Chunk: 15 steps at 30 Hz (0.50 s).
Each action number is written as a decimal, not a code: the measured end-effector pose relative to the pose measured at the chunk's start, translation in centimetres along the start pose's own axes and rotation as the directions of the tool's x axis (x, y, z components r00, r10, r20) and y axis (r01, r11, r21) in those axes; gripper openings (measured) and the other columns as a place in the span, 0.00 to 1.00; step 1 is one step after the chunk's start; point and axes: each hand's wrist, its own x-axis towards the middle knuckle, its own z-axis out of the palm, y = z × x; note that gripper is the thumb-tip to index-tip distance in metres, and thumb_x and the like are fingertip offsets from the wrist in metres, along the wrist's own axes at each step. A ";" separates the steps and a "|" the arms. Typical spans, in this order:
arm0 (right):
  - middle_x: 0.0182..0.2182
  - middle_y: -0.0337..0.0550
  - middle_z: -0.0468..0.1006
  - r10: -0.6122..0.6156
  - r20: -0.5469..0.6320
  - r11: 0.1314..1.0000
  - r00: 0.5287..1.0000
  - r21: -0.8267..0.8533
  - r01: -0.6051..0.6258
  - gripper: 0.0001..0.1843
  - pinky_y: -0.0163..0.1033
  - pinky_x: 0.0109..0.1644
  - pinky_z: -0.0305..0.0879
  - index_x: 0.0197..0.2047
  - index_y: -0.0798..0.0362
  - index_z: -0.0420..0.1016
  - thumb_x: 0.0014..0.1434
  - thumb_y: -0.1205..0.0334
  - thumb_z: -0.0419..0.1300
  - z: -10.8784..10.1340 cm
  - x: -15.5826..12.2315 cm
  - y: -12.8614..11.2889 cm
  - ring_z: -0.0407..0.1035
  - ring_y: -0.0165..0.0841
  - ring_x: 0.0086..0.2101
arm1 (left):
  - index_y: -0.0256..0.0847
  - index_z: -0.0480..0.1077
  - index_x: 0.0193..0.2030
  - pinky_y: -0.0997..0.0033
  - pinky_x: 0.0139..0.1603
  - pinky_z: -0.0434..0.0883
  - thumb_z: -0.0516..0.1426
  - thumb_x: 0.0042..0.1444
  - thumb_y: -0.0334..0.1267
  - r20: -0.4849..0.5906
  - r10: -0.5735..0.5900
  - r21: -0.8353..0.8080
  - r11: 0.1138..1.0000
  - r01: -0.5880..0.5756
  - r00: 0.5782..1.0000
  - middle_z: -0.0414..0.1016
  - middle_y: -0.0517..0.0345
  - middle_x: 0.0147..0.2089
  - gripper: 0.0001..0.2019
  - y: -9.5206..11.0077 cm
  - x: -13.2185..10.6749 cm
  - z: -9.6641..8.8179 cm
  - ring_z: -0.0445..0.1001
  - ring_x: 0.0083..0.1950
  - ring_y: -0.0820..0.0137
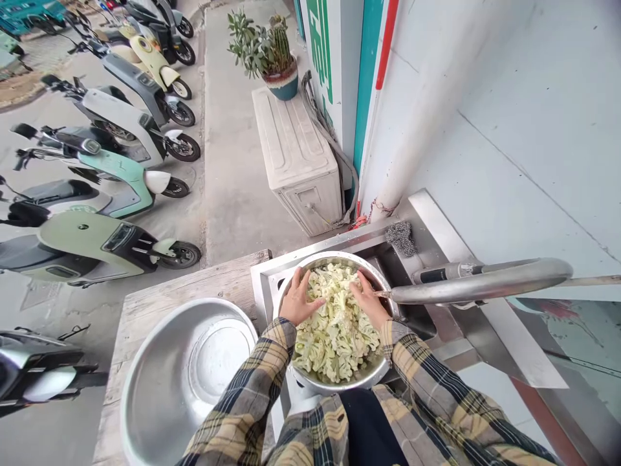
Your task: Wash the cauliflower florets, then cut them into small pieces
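A steel bowl [317,387] full of pale cauliflower florets [334,333] sits in a metal sink [272,278]. My left hand [297,299] lies on the left side of the heap, fingers spread and pressing into the florets. My right hand [369,299] rests on the right side of the heap, fingers curled down among the pieces. A curved steel tap [480,281] reaches in from the right, its spout beside my right hand. Both sleeves are plaid.
An empty steel basin [160,388] stands on a wooden bench [204,278] to the left. A steel scourer [401,237] lies on the sink's back rim. Beyond are a white unit [295,155] with potted plants [266,52], and parked scooters [111,162].
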 end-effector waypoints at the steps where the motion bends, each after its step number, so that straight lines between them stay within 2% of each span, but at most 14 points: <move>1: 0.67 0.45 0.55 0.024 0.043 1.000 0.999 -0.001 -0.024 0.36 0.53 0.68 0.46 0.67 0.46 0.56 0.60 0.39 0.50 0.6 0.8 -0.4 0.48 0.41 0.66 | 0.48 0.45 0.71 0.43 0.63 0.59 0.57 0.49 0.63 0.002 -0.028 0.034 0.999 0.028 1.000 0.38 0.44 0.74 0.46 0.5 -0.1 0.6 0.50 0.70 0.45; 3: 0.65 0.46 0.59 -0.025 0.131 0.999 0.991 -0.044 0.032 0.32 0.52 0.67 0.48 0.64 0.47 0.62 0.60 0.42 0.52 1.4 1.7 -1.4 0.52 0.42 0.64 | 0.50 0.42 0.71 0.41 0.61 0.60 0.57 0.49 0.62 0.012 -0.077 0.060 0.995 0.076 0.997 0.41 0.44 0.74 0.47 1.4 0.1 1.3 0.56 0.67 0.44; 5: 0.62 0.47 0.64 -0.204 0.185 0.968 0.961 -0.105 0.226 0.27 0.50 0.66 0.52 0.60 0.47 0.68 0.60 0.48 0.55 1.5 1.3 -2.8 0.58 0.41 0.61 | 0.48 0.46 0.71 0.44 0.60 0.62 0.60 0.48 0.59 0.043 -0.078 0.002 0.997 0.078 0.996 0.46 0.41 0.72 0.46 1.8 0.6 1.3 0.60 0.65 0.46; 7: 0.59 0.47 0.67 -0.404 0.212 0.881 0.890 -0.173 0.441 0.23 0.51 0.64 0.55 0.58 0.47 0.70 0.59 0.56 0.57 1.0 -0.5 -4.4 0.61 0.41 0.59 | 0.44 0.59 0.66 0.50 0.60 0.65 0.63 0.46 0.52 0.090 -0.003 -0.104 0.995 0.012 0.996 0.54 0.41 0.67 0.40 1.9 1.2 0.7 0.63 0.63 0.51; 9: 0.59 0.45 0.67 -0.521 0.242 0.789 0.818 -0.229 0.570 0.24 0.53 0.64 0.55 0.58 0.45 0.70 0.58 0.61 0.58 -0.1 -3.3 -5.9 0.60 0.42 0.59 | 0.42 0.69 0.57 0.54 0.60 0.66 0.65 0.44 0.44 0.115 0.122 -0.195 0.976 -0.098 0.986 0.63 0.44 0.61 0.31 2.0 1.1 -0.4 0.67 0.60 0.55; 11: 0.61 0.44 0.65 -0.573 0.299 0.739 0.763 -0.215 0.639 0.26 0.56 0.66 0.51 0.60 0.44 0.68 0.57 0.62 0.59 -1.6 -6.0 -6.9 0.56 0.44 0.61 | 0.42 0.72 0.52 0.55 0.60 0.66 0.64 0.45 0.38 0.094 0.224 -0.245 0.950 -0.195 0.970 0.67 0.46 0.55 0.25 2.3 0.3 -1.7 0.69 0.57 0.58; 13: 0.62 0.41 0.64 -0.592 0.398 0.726 0.701 -0.114 0.678 0.24 0.56 0.68 0.48 0.59 0.43 0.70 0.58 0.62 0.59 -3.2 -7.9 -7.1 0.53 0.43 0.63 | 0.43 0.72 0.51 0.56 0.61 0.65 0.62 0.48 0.36 0.085 0.282 -0.288 0.925 -0.248 0.956 0.69 0.47 0.54 0.21 2.8 -1.1 -3.0 0.69 0.57 0.59; 14: 0.61 0.40 0.66 -0.584 0.432 0.743 0.687 -0.057 0.667 0.21 0.56 0.68 0.48 0.57 0.42 0.72 0.60 0.61 0.58 -4.0 -8.4 -6.9 0.53 0.42 0.63 | 0.43 0.71 0.51 0.56 0.61 0.65 0.61 0.50 0.36 0.097 0.296 -0.315 0.915 -0.253 0.950 0.70 0.47 0.56 0.20 3.0 -1.9 -3.6 0.68 0.58 0.59; 15: 0.60 0.39 0.68 -0.565 0.440 0.773 0.698 -0.014 0.635 0.18 0.55 0.67 0.49 0.54 0.41 0.74 0.62 0.59 0.56 -4.7 -8.6 -6.4 0.53 0.42 0.64 | 0.43 0.71 0.52 0.56 0.63 0.63 0.60 0.52 0.37 0.112 0.299 -0.341 0.907 -0.246 0.948 0.69 0.47 0.58 0.19 3.1 -2.5 -4.1 0.67 0.60 0.59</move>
